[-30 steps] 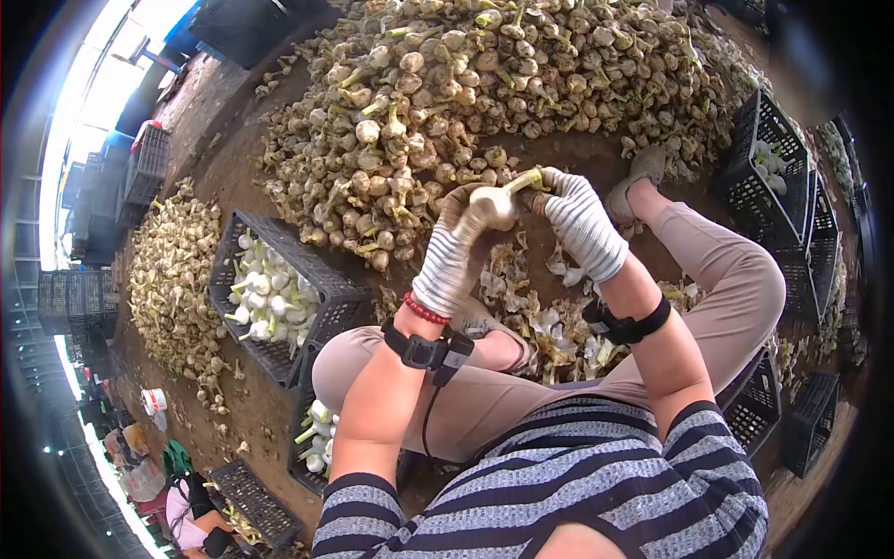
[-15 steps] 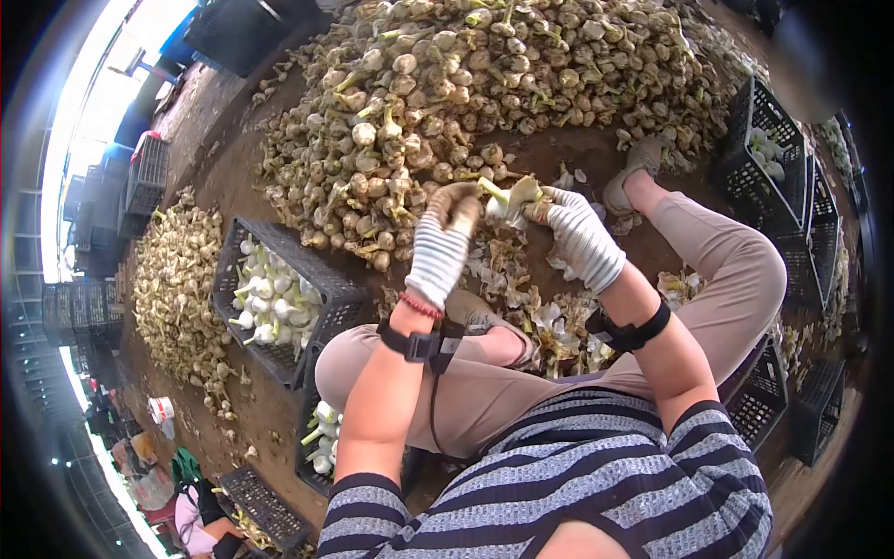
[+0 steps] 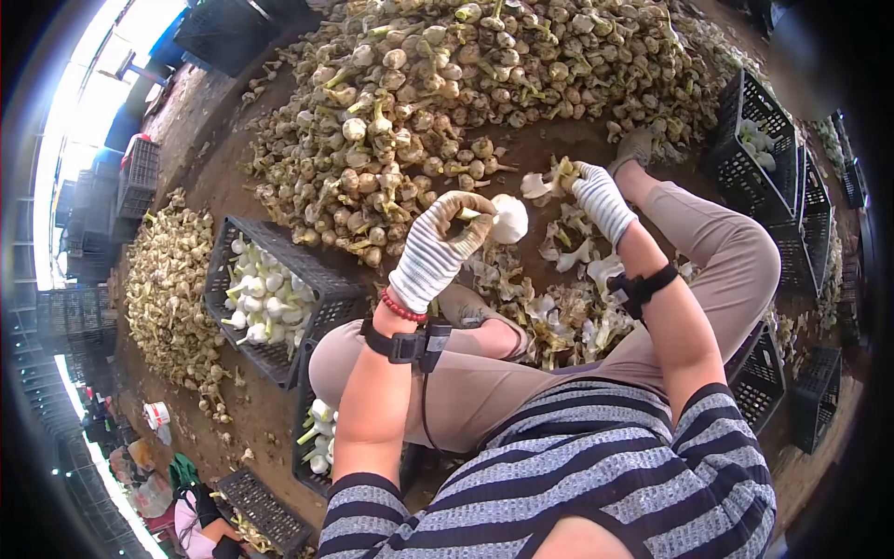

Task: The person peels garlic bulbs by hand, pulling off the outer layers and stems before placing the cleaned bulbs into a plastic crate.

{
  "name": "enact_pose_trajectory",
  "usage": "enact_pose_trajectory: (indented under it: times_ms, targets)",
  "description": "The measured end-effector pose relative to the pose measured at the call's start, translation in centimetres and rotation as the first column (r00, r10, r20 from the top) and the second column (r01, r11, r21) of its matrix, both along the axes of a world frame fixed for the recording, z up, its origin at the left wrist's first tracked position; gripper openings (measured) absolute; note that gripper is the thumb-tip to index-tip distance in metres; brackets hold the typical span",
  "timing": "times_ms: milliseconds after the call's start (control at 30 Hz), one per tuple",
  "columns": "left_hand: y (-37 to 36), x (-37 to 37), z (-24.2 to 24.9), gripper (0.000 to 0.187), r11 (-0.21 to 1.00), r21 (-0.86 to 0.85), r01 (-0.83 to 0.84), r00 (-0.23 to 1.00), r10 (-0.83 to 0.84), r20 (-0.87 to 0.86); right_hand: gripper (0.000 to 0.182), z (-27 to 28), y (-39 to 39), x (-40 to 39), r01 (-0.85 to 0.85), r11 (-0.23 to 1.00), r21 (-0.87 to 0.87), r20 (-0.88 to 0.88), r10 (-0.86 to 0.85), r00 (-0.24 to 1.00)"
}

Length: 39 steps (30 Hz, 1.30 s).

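A white, peeled garlic bulb (image 3: 509, 220) is held by its stem between the thumb and fingers of my left hand (image 3: 441, 240). My right hand (image 3: 603, 201) pinches torn garlic skin (image 3: 549, 184), which hangs apart from the bulb to its upper right. Both hands wear striped gloves with soiled fingertips. Below them, loose garlic skins (image 3: 559, 312) litter the ground between my legs. Just beyond the hands rises a large heap of unpeeled garlic (image 3: 410, 121).
A black crate (image 3: 279, 349) of clean white bulbs stands to the left, with another crate below it by my knee. Farther left lies a smaller garlic pile (image 3: 172, 303). Several black crates (image 3: 752, 186) line the right side. At lower left is a dark crate (image 3: 265, 508).
The right hand has pulled skin away from the bulb and moved right and up with it. The bulb, now bare and white, stays in my left hand.
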<state>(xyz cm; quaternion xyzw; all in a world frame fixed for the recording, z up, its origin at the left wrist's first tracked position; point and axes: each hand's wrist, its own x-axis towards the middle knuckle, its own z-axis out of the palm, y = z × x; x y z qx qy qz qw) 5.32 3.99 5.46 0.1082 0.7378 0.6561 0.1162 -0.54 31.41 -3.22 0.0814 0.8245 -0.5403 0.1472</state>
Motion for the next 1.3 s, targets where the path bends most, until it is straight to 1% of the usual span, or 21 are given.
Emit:
enact_pose_trajectory:
  times_ms: [33, 100, 167, 233, 300, 367, 433, 467, 500, 533, 567, 633, 700, 767, 833, 900, 967, 1067, 1133, 1200, 1300]
  targets:
    - [0.0, 0.0, -0.1, 0.013, 1.0, 0.002, -0.001, 1.0, 0.001, -0.003, 0.028, -1.9, 1.0, 0.2, -0.001, 1.0, 0.002, -0.003, 0.001, 1.0]
    - [0.1, 0.0, -0.6, 0.012, 0.998, 0.051, -0.047, 0.995, 0.051, -0.087, 0.035, -5.0, 2.5, 0.7, -0.307, 0.834, 0.458, -0.026, 0.358, 0.933]
    - [0.2, 0.0, -0.8, 0.012, 0.995, 0.079, -0.06, 0.995, 0.065, -0.072, 0.045, -1.6, 1.8, 3.4, -0.266, 0.776, 0.572, -0.146, 0.415, 0.898]
    - [0.5, -0.3, -1.0, 0.014, 0.994, -0.085, -0.064, 0.973, 0.044, -0.225, 0.047, 6.2, -1.3, 4.7, -0.204, 0.978, -0.04, 0.026, 0.206, 0.978]
    - [0.8, -0.5, -0.3, 0.014, 0.985, -0.156, -0.08, 0.939, 0.022, -0.344, 0.05, 5.9, -1.9, 4.7, -0.227, 0.972, -0.053, -0.116, 0.22, 0.969]
    - [1.0, -0.5, -0.2, 0.017, 0.971, -0.171, -0.165, 0.879, 0.067, -0.472, 0.053, 7.1, -2.8, 4.6, -0.257, 0.953, -0.157, -0.039, 0.255, 0.966]
    - [0.8, -0.5, -0.4, 0.017, 0.968, -0.162, -0.191, 0.876, 0.094, -0.473, 0.053, 6.3, -2.8, 4.7, -0.273, 0.954, -0.123, 0.046, 0.28, 0.959]
    - [0.6, -0.5, -0.4, 0.017, 0.963, -0.159, -0.218, 0.858, 0.112, -0.501, 0.054, 3.6, -2.4, 4.7, -0.245, 0.867, 0.433, -0.188, 0.353, 0.917]
    - [0.4, -0.6, -0.4, 0.018, 0.957, -0.155, -0.246, 0.838, 0.13, -0.53, 0.056, 2.1, -2.3, 4.4, -0.006, 0.553, 0.833, -0.335, 0.513, 0.79]
    - [0.4, -0.6, -0.4, 0.019, 0.951, -0.152, -0.268, 0.841, 0.153, -0.52, 0.059, 4.9, -3.2, 3.8, -0.199, 0.892, 0.406, -0.106, 0.262, 0.959]
    - [0.2, -0.5, -0.4, 0.019, 0.947, -0.15, -0.283, 0.84, 0.169, -0.515, 0.059, 6.1, -3.4, 3.9, -0.216, 0.887, 0.409, -0.1, 0.279, 0.955]
    - [0.1, -0.9, -0.2, 0.021, 0.924, -0.228, -0.307, 0.81, 0.127, -0.573, 0.059, 7.2, -3.7, 4.6, -0.236, 0.967, -0.098, -0.088, 0.228, 0.97]
    - [0.1, -1.1, -0.3, 0.022, 0.928, -0.211, -0.307, 0.832, 0.154, -0.533, 0.063, 7.4, -4.3, 4.1, -0.298, 0.951, -0.082, 0.008, 0.3, 0.954]
    - [-0.1, -1.3, -0.5, 0.021, 0.927, -0.227, -0.3, 0.836, 0.141, -0.53, 0.075, 8.7, -6.0, 4.8, -0.403, 0.86, -0.314, -0.197, 0.356, 0.914]
    - [-0.1, -1.0, -0.7, 0.019, 0.936, -0.188, -0.296, 0.826, 0.153, -0.542, 0.086, 8.3, -6.5, 4.6, -0.464, 0.85, -0.248, -0.172, 0.433, 0.885]
    - [-0.4, -0.8, -0.5, 0.016, 0.974, -0.031, -0.225, 0.948, 0.211, -0.239, 0.088, 8.4, -7.4, 4.5, -0.42, 0.729, -0.54, -0.187, 0.382, 0.905]
    - [-0.6, -0.7, -0.1, 0.015, 0.973, -0.035, -0.23, 0.964, 0.223, -0.145, 0.089, 8.5, -7.9, 4.3, -0.415, 0.719, -0.557, -0.162, 0.396, 0.904]
    - [-0.3, -0.7, 0.0, 0.03, 0.904, 0.361, -0.23, 0.971, 0.19, 0.143, 0.086, 8.3, -9.8, 4.2, -0.328, 0.756, -0.566, -0.116, 0.321, 0.94]
    - [0.2, -0.4, 0.9, 0.034, 0.916, 0.36, -0.176, 0.984, 0.153, 0.09, 0.086, 7.4, -10.4, 3.8, -0.246, 0.69, -0.681, -0.114, 0.231, 0.966]
    - [0.4, -0.4, 0.6, 0.046, 0.954, 0.282, -0.096, 0.995, 0.1, 0.0, 0.086, 7.4, -10.8, 4.0, -0.071, 0.422, -0.904, -0.041, 0.08, 0.996]
    - [0.5, -0.3, -1.0, 0.048, 0.924, 0.38, -0.048, 0.998, 0.057, -0.014, 0.086, 7.5, -10.2, 3.9, -0.103, 0.283, -0.954, -0.074, 0.112, 0.991]
